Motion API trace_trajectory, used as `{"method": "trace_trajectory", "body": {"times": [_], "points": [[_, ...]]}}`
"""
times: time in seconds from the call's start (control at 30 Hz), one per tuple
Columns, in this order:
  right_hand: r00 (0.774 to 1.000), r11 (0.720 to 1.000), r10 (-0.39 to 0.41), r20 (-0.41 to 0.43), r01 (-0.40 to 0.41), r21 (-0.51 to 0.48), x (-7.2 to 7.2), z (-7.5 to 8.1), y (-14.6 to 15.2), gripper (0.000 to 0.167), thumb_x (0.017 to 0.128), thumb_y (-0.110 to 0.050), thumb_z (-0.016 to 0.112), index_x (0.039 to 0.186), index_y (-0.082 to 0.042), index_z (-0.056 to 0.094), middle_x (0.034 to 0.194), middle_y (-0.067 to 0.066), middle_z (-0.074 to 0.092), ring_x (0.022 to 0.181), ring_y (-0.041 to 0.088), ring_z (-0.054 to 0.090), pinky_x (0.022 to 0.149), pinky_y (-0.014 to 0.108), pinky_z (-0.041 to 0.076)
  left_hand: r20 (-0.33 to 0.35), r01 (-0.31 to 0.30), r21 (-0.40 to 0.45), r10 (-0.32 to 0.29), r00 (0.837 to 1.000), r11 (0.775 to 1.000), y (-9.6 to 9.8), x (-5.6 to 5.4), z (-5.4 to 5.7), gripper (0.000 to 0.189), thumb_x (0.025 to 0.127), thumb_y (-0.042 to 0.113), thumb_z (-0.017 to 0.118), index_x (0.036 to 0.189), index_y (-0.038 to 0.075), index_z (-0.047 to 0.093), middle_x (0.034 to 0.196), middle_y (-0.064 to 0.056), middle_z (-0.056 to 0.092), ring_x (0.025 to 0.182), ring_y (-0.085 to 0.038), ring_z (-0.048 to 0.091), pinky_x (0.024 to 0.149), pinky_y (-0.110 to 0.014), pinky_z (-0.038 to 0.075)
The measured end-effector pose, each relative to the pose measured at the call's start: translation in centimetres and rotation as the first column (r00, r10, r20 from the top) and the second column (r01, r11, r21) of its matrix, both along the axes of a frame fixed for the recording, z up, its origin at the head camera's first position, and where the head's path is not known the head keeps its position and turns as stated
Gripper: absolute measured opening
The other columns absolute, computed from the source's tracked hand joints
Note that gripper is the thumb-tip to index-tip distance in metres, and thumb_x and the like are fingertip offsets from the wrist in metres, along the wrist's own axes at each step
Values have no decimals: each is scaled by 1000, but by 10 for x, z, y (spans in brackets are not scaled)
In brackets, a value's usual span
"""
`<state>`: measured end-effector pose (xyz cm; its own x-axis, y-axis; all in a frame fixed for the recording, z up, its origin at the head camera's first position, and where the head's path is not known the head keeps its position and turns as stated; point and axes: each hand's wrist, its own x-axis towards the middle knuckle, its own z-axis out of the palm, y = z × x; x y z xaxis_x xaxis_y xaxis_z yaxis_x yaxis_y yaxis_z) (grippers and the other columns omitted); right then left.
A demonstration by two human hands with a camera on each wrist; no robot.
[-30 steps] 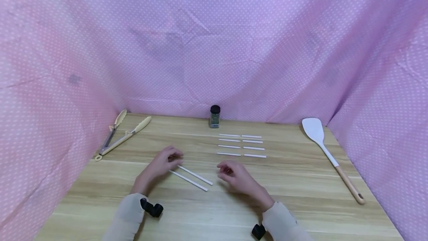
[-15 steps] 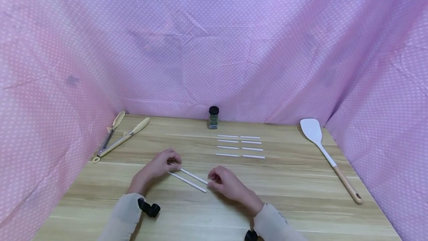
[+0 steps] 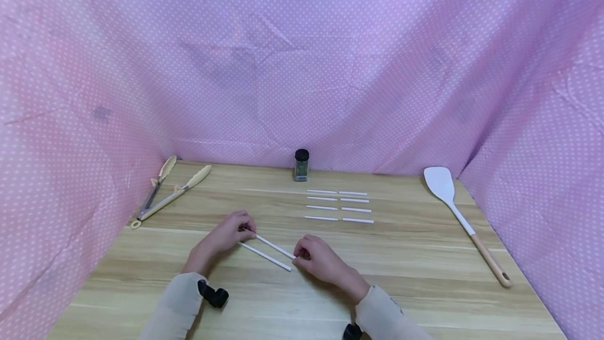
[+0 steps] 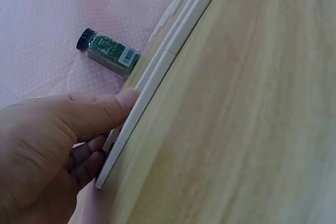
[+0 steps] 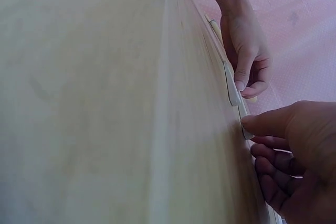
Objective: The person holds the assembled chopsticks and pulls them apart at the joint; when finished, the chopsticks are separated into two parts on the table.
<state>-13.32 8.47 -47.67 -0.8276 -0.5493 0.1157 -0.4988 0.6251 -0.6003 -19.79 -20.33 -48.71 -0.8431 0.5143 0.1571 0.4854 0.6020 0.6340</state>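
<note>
Two slim white sticks lie slantwise and side by side on the wooden table. The farther white stick [image 3: 276, 246] runs between my hands. Its left end is pinched by my left hand [image 3: 232, 231], the thumb [image 4: 107, 111] lying along it in the left wrist view. My right hand [image 3: 323, 261] pinches the right end between thumb and curled fingers, seen close up in the right wrist view. The nearer white stick [image 3: 267, 257] lies just in front, its left end close under my left hand and its right end near my right fingertips.
Several short white sticks [image 3: 357, 210] lie in two columns behind my hands. A black-capped spice jar [image 3: 301, 166] stands at the back. Cream-tipped tongs [image 3: 170, 198] lie spread at left, a white turner [image 3: 441, 182] with wooden handle at right. Pink dotted cloth [image 3: 302, 67] surrounds the table.
My right hand has moved left to the right end of the farther white stick and now pinches it. My left hand has stayed at the left end; the sticks look nearly unmoved.
</note>
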Motion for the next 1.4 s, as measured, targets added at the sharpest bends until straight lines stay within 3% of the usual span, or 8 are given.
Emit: {"method": "trace_trajectory", "body": {"times": [0.1,0.2,0.3,0.5,0.8,1.03,1.23,1.4], "points": [[999,1000,-26,25,26,-3,0,2,-1,5,88,-18,68,88,-15,64,81,-10,55,73,2,49,66,17,44,21,-10,3,10,1000,1000,0,1,3,7,83,18,73,82,20,66,84,8,56,80,-6,52,72,-23,47],[996,998,-67,60,68,-15,-1,4,0,5,89,-20,66,89,-15,64,78,-10,56,69,2,49,61,18,44,83,-52,22,50,995,998,0,3,8,8,84,20,73,82,21,66,84,7,57,79,-8,52,70,-22,46],[993,994,-102,57,104,-29,-3,7,3,6,91,-20,64,92,-14,64,78,-10,57,68,2,50,60,18,45,90,-68,36,65,994,997,2,5,14,8,84,20,72,82,21,65,84,7,58,79,-8,53,70,-23,47],[989,988,-147,20,148,-42,-8,18,15,7,94,-19,59,97,-15,64,88,-6,62,78,6,55,70,22,49,-6,-9,35,9,1000,999,15,5,31,5,86,17,70,88,18,66,87,8,60,82,-7,55,75,-24,49],[980,980,-194,-36,192,-52,-13,33,30,7,94,-17,60,98,-14,65,90,-7,62,83,7,57,74,25,52,-61,68,-40,-71,996,997,48,6,52,7,86,16,70,92,13,68,86,7,61,81,-6,56,74,-23,49],[979,977,-198,-50,193,-94,-16,37,34,5,91,-15,64,96,-14,67,90,-7,63,85,7,59,76,25,52,-87,85,-44,-89,992,995,64,11,55,4,87,15,69,89,12,67,85,7,61,79,-5,55,73,-23,49],[981,985,-142,-135,126,-116,-22,35,27,21,89,-15,68,107,-6,68,95,-2,66,87,10,61,78,26,53,-133,105,-58,-112,985,993,79,9,54,5,87,15,70,87,12,66,83,6,61,77,-5,54,71,-22,48],[977,989,-114,-178,94,-115,-25,33,21,16,90,-17,67,103,-8,70,94,-1,66,85,9,63,76,23,54,-166,126,-73,-137,977,989,90,9,54,5,86,16,70,87,12,67,81,6,62,75,-4,54,70,-22,47]]}}
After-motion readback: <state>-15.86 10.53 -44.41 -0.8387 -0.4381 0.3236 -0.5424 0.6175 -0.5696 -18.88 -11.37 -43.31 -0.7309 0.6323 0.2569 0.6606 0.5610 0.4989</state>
